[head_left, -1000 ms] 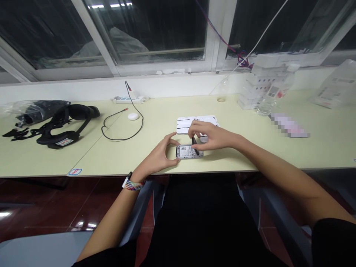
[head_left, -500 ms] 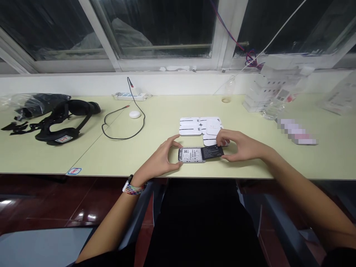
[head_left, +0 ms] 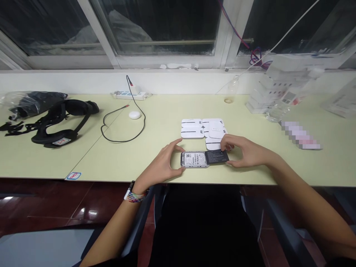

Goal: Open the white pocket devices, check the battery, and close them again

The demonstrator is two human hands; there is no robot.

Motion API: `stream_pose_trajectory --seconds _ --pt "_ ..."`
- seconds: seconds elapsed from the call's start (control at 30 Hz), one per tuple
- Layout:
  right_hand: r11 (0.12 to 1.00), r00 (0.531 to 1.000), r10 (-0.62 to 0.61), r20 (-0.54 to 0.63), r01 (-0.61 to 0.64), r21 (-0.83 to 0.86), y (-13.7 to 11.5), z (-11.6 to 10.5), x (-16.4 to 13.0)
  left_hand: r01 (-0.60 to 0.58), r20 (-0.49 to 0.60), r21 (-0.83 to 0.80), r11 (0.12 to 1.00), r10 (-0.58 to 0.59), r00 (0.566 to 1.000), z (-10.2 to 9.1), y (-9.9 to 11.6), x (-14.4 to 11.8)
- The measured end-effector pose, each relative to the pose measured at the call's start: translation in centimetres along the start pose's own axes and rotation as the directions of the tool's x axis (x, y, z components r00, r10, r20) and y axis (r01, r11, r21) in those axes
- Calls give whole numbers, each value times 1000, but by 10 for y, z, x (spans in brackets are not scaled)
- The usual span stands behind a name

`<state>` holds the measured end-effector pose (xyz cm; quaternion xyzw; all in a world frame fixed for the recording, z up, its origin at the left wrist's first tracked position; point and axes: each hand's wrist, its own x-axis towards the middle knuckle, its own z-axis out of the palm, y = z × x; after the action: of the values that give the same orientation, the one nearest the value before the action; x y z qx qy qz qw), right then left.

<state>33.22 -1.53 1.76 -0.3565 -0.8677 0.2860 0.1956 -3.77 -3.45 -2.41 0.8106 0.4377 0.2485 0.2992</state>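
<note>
A small electronic device lies near the desk's front edge, its casing pale and its recessed face covered with a printed label and codes. My left hand grips its left end, thumb at the near edge and fingers at the far edge. A flat black battery with fine white print meets the device's right end, slightly tilted. My right hand pinches the battery by its right end between thumb and fingers. Just behind are several white covers with black lines, and a small white piece lies on them.
A black cable loops around a white round object on the left, near a power strip. Farther left is a black headset. White boxes, a clear bottle and a blurred pack stand right.
The view has shifted slightly. The battery now lies lower and flatter against the device's right end; both hands keep their holds.
</note>
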Motion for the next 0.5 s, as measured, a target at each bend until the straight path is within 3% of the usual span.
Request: stream_pose_trajectory --seconds 0.5 --pt "999 1000 24 9 -25 37 2 4 -2 4 -7 -12 1000 -4 1000 3 -2 -7"
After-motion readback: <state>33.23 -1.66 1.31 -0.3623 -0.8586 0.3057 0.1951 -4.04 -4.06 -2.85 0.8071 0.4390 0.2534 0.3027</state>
